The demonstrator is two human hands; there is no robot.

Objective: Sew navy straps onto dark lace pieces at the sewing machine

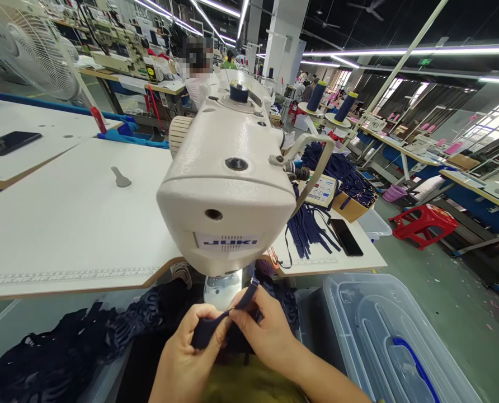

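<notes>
A cream JUKI sewing machine (228, 184) stands in front of me on a white table (73, 224). Just below its head, my left hand (188, 358) and my right hand (264, 330) both pinch a narrow navy fabric strap (207, 330). The left hand grips the strap's lower end; the right hand's fingers close on its upper part, which rises towards the machine's needle area. Dark navy lace fabric (65, 347) lies heaped over my lap and to the left.
A clear plastic bin with lid (384, 336) sits at my right. Navy straps (312, 229), a phone (345, 237) and a cardboard box (350, 207) lie on the table's right side. A red stool (423, 221), a fan (27, 45) and other workstations with people are beyond.
</notes>
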